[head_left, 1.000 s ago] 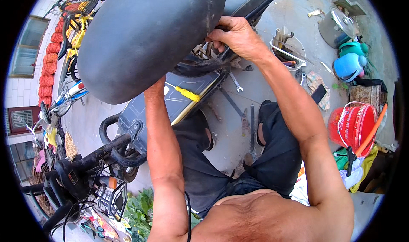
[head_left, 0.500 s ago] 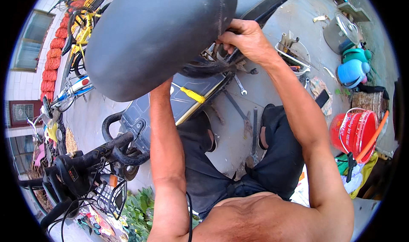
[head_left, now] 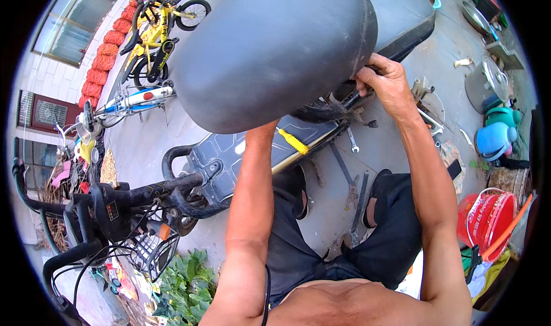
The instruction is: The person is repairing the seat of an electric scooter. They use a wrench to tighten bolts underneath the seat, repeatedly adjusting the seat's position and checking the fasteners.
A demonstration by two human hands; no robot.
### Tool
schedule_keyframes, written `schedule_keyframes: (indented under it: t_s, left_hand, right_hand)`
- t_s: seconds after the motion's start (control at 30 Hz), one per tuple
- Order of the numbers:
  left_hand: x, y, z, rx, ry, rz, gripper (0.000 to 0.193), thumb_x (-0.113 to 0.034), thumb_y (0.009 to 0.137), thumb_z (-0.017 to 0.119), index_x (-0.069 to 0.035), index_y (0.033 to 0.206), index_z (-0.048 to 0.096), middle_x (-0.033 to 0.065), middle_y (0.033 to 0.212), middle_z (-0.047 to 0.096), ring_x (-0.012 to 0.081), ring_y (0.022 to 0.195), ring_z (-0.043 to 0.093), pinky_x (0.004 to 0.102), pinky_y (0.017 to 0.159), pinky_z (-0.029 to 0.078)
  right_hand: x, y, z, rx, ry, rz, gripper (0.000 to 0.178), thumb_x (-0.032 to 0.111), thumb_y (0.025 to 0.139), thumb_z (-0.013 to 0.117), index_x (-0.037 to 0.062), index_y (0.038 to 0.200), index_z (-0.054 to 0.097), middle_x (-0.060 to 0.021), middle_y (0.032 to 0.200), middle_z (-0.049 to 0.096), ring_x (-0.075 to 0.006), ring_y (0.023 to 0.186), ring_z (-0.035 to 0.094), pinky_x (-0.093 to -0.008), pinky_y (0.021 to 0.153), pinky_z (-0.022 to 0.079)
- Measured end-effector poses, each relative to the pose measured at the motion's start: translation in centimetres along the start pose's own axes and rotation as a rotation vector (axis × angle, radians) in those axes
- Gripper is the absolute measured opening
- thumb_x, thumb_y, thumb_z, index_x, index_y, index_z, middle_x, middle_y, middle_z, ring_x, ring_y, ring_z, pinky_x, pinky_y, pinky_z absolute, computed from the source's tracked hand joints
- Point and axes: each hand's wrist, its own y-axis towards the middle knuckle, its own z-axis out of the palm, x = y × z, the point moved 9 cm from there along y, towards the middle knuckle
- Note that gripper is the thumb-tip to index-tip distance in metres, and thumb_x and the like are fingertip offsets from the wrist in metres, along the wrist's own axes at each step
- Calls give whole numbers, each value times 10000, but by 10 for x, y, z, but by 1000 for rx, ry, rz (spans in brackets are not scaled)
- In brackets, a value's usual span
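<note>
A large black scooter seat (head_left: 270, 50) is tipped up over the frame of an electric scooter. My right hand (head_left: 388, 86) pinches the lower right edge of the seat near its stitched seam, fingers curled and partly hidden. Under the near side of the seat goes my left hand (head_left: 263, 131); just the wrist shows, its fingers covered by the seat. On the scooter's footboard (head_left: 224, 156), right of my left wrist, lies a yellow-handled tool (head_left: 293, 142). Behind the raised seat is a second black seat cushion (head_left: 404, 33).
Handlebars (head_left: 86, 222) with loose cables stand at left. On the ground near my feet are a wrench (head_left: 353, 140), pliers (head_left: 351, 197) and a long metal bar (head_left: 361, 202). A tool bucket (head_left: 434, 105), red bucket (head_left: 485, 220) and blue jug (head_left: 492, 139) stand at right; yellow bicycles (head_left: 155, 39) at far left.
The whole view has shifted, so the scooter, seat and both arms appear farther right and lower. Both hands keep about the same place on the seat.
</note>
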Motion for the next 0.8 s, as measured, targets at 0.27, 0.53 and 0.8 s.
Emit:
schedule_keyframes:
  t_s: [0.27, 0.53, 0.8]
  left_hand:
    - [4, -1, 0, 13, -2, -36, 467, -240, 807, 655, -91, 1228, 519, 127, 1229, 526, 302, 1149, 457, 429, 967, 339]
    - [8, -5, 3, 27, -1, -77, 475, -247, 803, 659, -90, 1228, 519, 127, 1231, 525, 303, 1151, 455, 428, 967, 339]
    - [3, -2, 0, -16, 27, -11, 459, -230, 778, 679, -78, 1191, 546, 133, 1186, 554, 307, 1114, 484, 418, 941, 360]
  right_hand:
    - [0, 6, 5, 8, -22, -37, 152, 90, 852, 620, 19, 978, 664, -31, 767, 639, -70, 619, 555, -214, 582, 487]
    - [-3, 18, -1, 78, -46, -70, 160, 92, 858, 609, 15, 988, 661, -27, 749, 629, -80, 626, 565, -220, 583, 495]
    - [-10, 10, 11, 120, -168, 9, 152, 86, 852, 608, 13, 968, 673, -29, 745, 632, -79, 629, 557, -216, 568, 481]
